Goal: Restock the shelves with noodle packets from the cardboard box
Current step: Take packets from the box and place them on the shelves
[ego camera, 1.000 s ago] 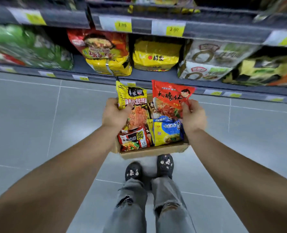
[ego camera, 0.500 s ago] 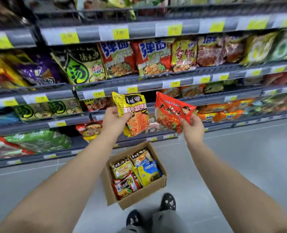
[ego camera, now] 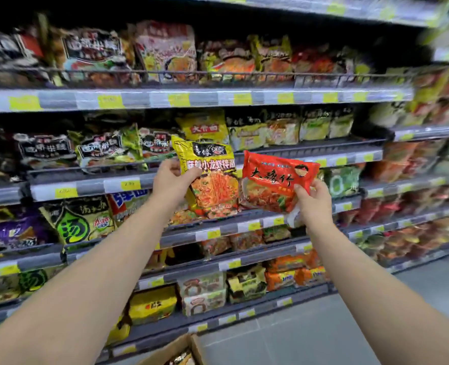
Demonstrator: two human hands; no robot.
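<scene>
My left hand [ego camera: 171,180] grips a yellow noodle packet [ego camera: 213,177] by its left edge and holds it upright in front of the middle shelves. My right hand [ego camera: 313,201] grips a red noodle packet [ego camera: 273,180] at its lower right corner, tilted a little. Both packets hang side by side at chest height, close to the shelf rail [ego camera: 231,225]. Only the top corner of the cardboard box [ego camera: 176,350] shows at the bottom edge, with packets inside.
Several grey shelves run left to right, packed with noodle packets, each fronted by yellow price labels [ego camera: 130,184]. A wire guard [ego camera: 218,75] fronts the upper shelf. Grey tiled floor [ego camera: 323,333] lies at the lower right.
Both hands have lifted the two packets from the box up to the middle shelves. The view has tilted upward, so the box has dropped to the bottom edge.
</scene>
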